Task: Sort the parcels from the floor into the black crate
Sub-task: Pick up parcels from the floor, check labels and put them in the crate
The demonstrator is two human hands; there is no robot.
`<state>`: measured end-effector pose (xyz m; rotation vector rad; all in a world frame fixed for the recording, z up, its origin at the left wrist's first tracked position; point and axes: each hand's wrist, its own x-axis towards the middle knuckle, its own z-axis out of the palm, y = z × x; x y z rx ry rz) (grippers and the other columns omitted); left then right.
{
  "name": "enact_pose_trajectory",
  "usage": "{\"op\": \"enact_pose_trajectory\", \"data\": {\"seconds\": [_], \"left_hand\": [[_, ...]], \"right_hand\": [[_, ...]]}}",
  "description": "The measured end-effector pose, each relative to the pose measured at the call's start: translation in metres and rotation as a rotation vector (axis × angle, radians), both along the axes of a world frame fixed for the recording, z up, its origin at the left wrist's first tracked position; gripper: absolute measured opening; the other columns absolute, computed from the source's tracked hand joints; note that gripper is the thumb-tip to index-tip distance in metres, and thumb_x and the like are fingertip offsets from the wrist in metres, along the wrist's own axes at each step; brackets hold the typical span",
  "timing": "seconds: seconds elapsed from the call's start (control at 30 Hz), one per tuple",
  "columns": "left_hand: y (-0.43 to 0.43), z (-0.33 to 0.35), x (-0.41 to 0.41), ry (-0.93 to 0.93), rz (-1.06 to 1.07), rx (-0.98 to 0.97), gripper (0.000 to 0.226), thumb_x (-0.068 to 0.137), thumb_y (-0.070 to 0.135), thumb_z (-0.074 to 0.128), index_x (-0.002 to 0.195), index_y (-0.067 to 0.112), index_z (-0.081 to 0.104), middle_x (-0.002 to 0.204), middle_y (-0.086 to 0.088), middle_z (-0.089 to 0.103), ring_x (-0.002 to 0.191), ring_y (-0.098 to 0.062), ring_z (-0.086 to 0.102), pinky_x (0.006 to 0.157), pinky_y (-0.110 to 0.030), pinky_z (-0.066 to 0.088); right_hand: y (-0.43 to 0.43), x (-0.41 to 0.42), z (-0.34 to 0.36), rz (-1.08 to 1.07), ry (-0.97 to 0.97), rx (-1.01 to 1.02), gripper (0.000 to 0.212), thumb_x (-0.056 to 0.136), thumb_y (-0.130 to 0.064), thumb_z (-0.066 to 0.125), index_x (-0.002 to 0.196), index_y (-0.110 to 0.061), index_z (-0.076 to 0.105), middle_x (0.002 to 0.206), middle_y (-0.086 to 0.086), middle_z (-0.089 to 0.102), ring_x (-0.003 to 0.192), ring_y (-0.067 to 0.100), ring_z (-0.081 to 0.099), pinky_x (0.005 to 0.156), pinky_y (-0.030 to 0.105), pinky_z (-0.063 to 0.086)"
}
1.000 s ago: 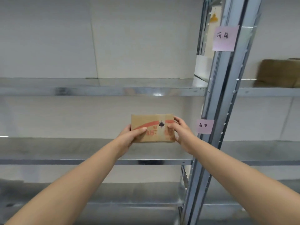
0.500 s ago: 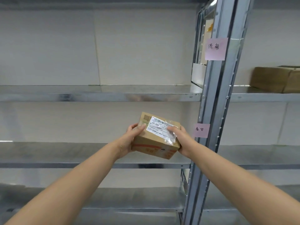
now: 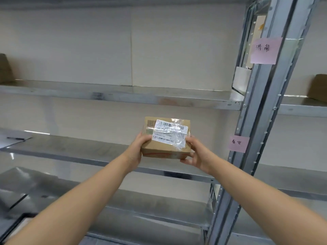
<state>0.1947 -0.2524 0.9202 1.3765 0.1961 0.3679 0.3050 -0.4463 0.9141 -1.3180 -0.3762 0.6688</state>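
Parcel gripped by left hand and right hand at opposite ends, shipping label upward, probably for reading.

1. Between the upper shelf and the middle shelf, the bay lies open behind the parcel.
2. The metal post stands just right of the right hand, closing off that side.
3. A pen on a sheet occupies the middle shelf's far left end.
4. A white box fills the upper shelf's right end.
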Motion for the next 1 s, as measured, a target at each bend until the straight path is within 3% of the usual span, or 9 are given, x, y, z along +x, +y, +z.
{"op": "enact_pose_trajectory", "data": {"seconds": [0.17, 0.3, 0.43, 0.57, 0.7, 0.83, 0.97, 1.0], "left_hand": [[0.030, -0.023, -0.059, 0.070, 0.152, -0.069, 0.026, 0.093, 0.024, 0.049, 0.118, 0.028, 0.055, 0.092, 0.013, 0.074, 0.077, -0.001, 0.069, 0.058, -0.015, 0.049], [0.059, -0.033, -0.125, 0.127, 0.325, -0.132, 0.029, 0.093, 0.028, 0.051, 0.121, 0.021, 0.054, 0.090, 0.007, 0.073, 0.076, -0.007, 0.069, 0.057, -0.016, 0.052], [0.112, -0.036, -0.206, 0.239, 0.427, -0.138, 0.019, 0.092, 0.036, 0.053, 0.105, 0.025, 0.060, 0.076, 0.011, 0.075, 0.075, -0.008, 0.069, 0.077, -0.027, 0.052], [0.173, -0.033, -0.285, 0.264, 0.522, -0.137, 0.024, 0.091, 0.041, 0.053, 0.105, 0.025, 0.063, 0.088, 0.006, 0.075, 0.089, -0.014, 0.065, 0.087, -0.032, 0.049], [0.236, -0.035, -0.354, 0.263, 0.552, -0.140, 0.031, 0.093, 0.043, 0.048, 0.115, 0.025, 0.059, 0.092, 0.006, 0.075, 0.085, -0.011, 0.070, 0.074, -0.031, 0.053], [0.312, -0.037, -0.417, 0.249, 0.591, -0.135, 0.032, 0.094, 0.041, 0.047, 0.118, 0.022, 0.056, 0.092, 0.005, 0.076, 0.081, -0.009, 0.072, 0.063, -0.024, 0.057], [0.382, -0.043, -0.455, 0.214, 0.633, -0.151, 0.034, 0.095, 0.039, 0.047, 0.125, 0.023, 0.051, 0.094, 0.005, 0.075, 0.082, -0.012, 0.072, 0.061, -0.026, 0.057], [0.397, -0.048, -0.460, 0.222, 0.629, -0.149, 0.033, 0.095, 0.039, 0.047, 0.125, 0.024, 0.051, 0.094, 0.005, 0.075, 0.082, -0.012, 0.072, 0.063, -0.026, 0.058]], "right_hand": [[0.050, -0.027, -0.020, 0.162, 0.022, -0.047, 0.043, 0.090, -0.028, 0.054, 0.133, -0.031, 0.048, 0.118, -0.001, 0.062, 0.097, 0.021, 0.060, 0.096, 0.051, 0.045], [0.107, -0.074, -0.036, 0.346, 0.030, -0.113, 0.046, 0.090, -0.029, 0.053, 0.135, -0.025, 0.045, 0.114, 0.000, 0.057, 0.078, 0.013, 0.062, 0.086, 0.045, 0.050], [0.169, -0.131, -0.043, 0.532, -0.028, -0.218, 0.048, 0.090, -0.035, 0.053, 0.137, -0.027, 0.041, 0.111, -0.003, 0.058, 0.083, 0.015, 0.062, 0.086, 0.043, 0.051], [0.242, -0.193, -0.036, 0.660, -0.085, -0.237, 0.032, 0.090, -0.039, 0.052, 0.122, -0.035, 0.050, 0.109, -0.001, 0.052, 0.085, 0.017, 0.061, 0.081, 0.032, 0.048], [0.325, -0.258, -0.042, 0.684, -0.064, -0.208, 0.033, 0.092, -0.037, 0.050, 0.123, -0.028, 0.051, 0.119, 0.003, 0.055, 0.093, 0.023, 0.060, 0.099, 0.040, 0.044], [0.410, -0.322, -0.047, 0.728, -0.028, -0.156, 0.037, 0.092, -0.034, 0.049, 0.125, -0.019, 0.053, 0.109, 0.003, 0.062, 0.080, 0.017, 0.066, 0.072, 0.031, 0.057], [0.484, -0.369, -0.063, 0.692, 0.014, -0.162, 0.033, 0.091, -0.041, 0.051, 0.118, -0.021, 0.054, 0.101, 0.000, 0.065, 0.092, 0.021, 0.065, 0.081, 0.038, 0.055], [0.499, -0.377, -0.068, 0.689, 0.027, -0.185, 0.031, 0.091, -0.043, 0.050, 0.114, -0.022, 0.055, 0.101, 0.001, 0.065, 0.093, 0.022, 0.064, 0.078, 0.037, 0.055]]}}
